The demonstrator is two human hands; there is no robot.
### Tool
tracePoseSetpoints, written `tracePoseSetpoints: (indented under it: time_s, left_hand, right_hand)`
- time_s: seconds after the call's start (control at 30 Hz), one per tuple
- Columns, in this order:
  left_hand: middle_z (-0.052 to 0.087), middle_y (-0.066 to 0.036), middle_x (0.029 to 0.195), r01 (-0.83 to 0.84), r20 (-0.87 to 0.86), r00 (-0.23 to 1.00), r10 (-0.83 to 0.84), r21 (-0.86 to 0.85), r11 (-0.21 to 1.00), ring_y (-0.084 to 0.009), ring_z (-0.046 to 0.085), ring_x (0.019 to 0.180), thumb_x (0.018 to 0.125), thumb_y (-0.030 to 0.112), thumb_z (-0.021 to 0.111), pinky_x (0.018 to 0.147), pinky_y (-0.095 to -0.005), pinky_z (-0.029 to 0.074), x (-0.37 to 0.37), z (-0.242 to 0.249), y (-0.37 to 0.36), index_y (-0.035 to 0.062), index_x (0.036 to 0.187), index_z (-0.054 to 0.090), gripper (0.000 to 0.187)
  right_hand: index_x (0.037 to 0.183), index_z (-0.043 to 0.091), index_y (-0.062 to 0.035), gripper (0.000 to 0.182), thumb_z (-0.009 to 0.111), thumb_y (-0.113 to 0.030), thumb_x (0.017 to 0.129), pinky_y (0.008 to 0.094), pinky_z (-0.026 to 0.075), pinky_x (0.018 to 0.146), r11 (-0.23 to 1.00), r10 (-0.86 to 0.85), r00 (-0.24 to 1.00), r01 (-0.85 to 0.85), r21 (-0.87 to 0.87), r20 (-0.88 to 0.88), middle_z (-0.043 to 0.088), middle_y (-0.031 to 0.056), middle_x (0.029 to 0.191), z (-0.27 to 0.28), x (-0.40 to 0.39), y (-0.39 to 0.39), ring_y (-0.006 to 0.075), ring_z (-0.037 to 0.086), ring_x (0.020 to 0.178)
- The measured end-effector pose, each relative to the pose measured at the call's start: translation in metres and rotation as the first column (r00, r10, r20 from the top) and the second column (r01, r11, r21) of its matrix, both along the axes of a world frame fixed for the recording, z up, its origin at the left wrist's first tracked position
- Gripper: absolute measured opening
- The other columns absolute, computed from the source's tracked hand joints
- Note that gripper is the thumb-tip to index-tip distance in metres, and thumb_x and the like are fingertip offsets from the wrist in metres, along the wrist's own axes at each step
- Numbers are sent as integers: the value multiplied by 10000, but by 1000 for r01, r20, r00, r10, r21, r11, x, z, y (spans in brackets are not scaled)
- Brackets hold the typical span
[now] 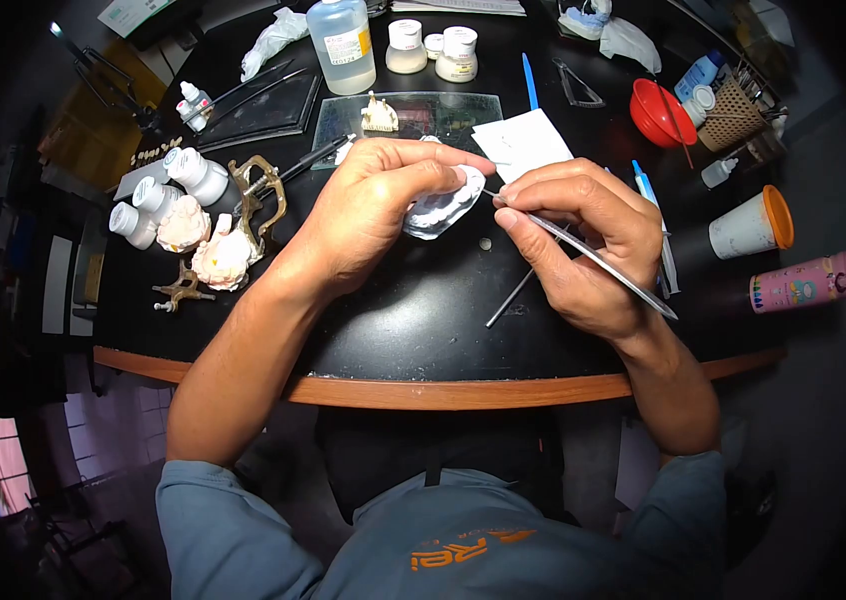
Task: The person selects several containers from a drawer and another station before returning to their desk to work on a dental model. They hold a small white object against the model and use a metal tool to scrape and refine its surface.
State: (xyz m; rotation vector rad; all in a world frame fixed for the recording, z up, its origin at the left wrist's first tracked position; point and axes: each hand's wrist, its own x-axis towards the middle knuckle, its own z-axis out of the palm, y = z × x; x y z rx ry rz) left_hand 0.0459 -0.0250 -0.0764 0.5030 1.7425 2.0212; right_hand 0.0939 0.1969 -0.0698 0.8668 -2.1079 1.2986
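My left hand (368,205) grips a white dental cast (440,212) between thumb and fingers above the black table. A thin metal instrument (608,265) is pinched in my right hand (588,235), its fine tip at the right edge of the cast. Under my right hand a grey rod (511,298) lies on the table, partly covered by the hand. A small pale round piece (485,244) rests just below the cast. Behind my hands, a tooth model (379,115) stands on a glass plate (473,103).
Plaster models (223,257), a brass articulator (265,205) and white bottles (198,177) stand at left. A clear bottle (345,55) and jars (456,58) are at the back. A red bowl (655,115), a cup (743,237) and a pink container (801,283) stand right. The wooden edge (443,393) runs in front.
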Motion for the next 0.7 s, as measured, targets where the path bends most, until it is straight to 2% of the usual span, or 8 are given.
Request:
tracePoseSetpoints:
  time_s: [0.03, 0.13, 0.27, 0.37, 0.57, 0.7]
  left_hand:
    - [784, -129, 1055, -1, -5, 1000, 1, -10, 1000, -136, 742, 925, 957, 136, 629, 879, -239, 558, 0, 0, 0, -60, 1207, 746, 339]
    - [785, -132, 1056, -6, -2, 1000, 6, -13, 1000, -138, 740, 936, 953, 133, 626, 890, -243, 556, 1, 2, 1, -60, 1201, 749, 338]
    - [773, -94, 957, -21, -27, 999, 21, 19, 1000, -107, 677, 856, 954, 140, 640, 811, -241, 524, 2, -1, 3, -61, 1136, 776, 304]
    - [788, -104, 1036, -7, -49, 999, 6, -28, 1000, -103, 710, 907, 943, 116, 614, 850, -238, 536, 3, 0, 3, -58, 1184, 762, 332]
    - [753, -35, 912, -11, -60, 998, 6, -76, 997, -49, 581, 753, 934, 115, 619, 719, -211, 437, 5, 5, 2, -50, 1160, 779, 323]
    - [741, -35, 922, -8, -78, 997, 4, -53, 999, -49, 589, 785, 926, 115, 624, 732, -212, 437, 5, 4, 2, -50, 1159, 780, 326]
  right_hand:
    - [910, 727, 12, 111, 796, 40, 828, 298, 576, 685, 1000, -4, 1000, 4, -6, 19, 751, 132, 885, -1, 0, 0, 196, 736, 757]
    - [903, 729, 14, 101, 790, 37, 825, 291, 582, 692, 1000, 1, 995, 2, 29, -97, 752, 130, 878, -1, -5, 4, 190, 740, 752]
    - [873, 706, 15, 84, 774, 39, 830, 286, 586, 695, 998, 15, 1000, -15, -66, -8, 740, 126, 853, -7, -3, 3, 190, 749, 777]
    - [848, 684, 13, 90, 766, 49, 833, 287, 591, 699, 996, 30, 1000, -30, -82, -2, 728, 124, 833, -6, -2, 0, 194, 752, 784]
    - [827, 664, 15, 117, 764, 75, 831, 301, 610, 713, 991, 70, 998, -69, -114, 2, 710, 123, 815, -9, -3, -1, 197, 753, 791]
    - [825, 663, 12, 120, 763, 77, 834, 300, 615, 723, 992, 80, 997, -81, -93, -13, 705, 119, 816, -8, -4, 0, 196, 753, 797]
